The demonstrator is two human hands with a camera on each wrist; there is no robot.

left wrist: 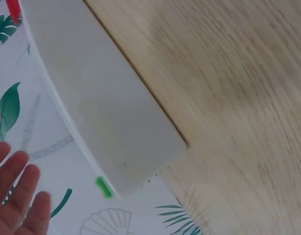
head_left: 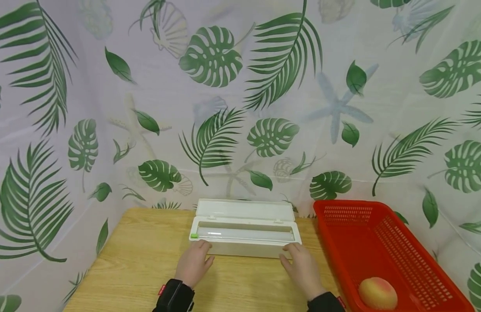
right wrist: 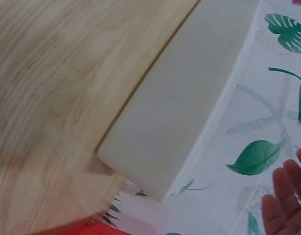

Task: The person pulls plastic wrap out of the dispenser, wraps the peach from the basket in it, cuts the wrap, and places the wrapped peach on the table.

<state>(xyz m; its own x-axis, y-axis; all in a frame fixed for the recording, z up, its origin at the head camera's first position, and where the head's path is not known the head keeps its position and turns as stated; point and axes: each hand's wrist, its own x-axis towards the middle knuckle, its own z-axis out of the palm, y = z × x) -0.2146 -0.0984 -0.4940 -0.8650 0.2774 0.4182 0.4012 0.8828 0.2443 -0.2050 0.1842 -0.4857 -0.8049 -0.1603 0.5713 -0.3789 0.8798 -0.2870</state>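
A white cling film dispenser box (head_left: 244, 249) stands near the back edge of the wooden table, its long lid (head_left: 245, 209) raised toward the curtain. Inside lies a roll of clear film (head_left: 246, 234), and a small green slider (head_left: 194, 236) sits at the left end of the front rim. My left hand (head_left: 194, 263) is by the left front corner, fingers loosely extended and holding nothing. At the right front corner, my right hand (head_left: 301, 268) is likewise relaxed, with nothing in it. In both wrist views, the fingers (left wrist: 22, 186) (right wrist: 285, 196) show extended beside the box.
To the right stands a red plastic basket (head_left: 365, 253) with slotted walls, holding a yellow-pink peach (head_left: 378, 293) near its front. A leaf-patterned curtain (head_left: 224, 99) rises behind the table (head_left: 146, 251) and along its left side.
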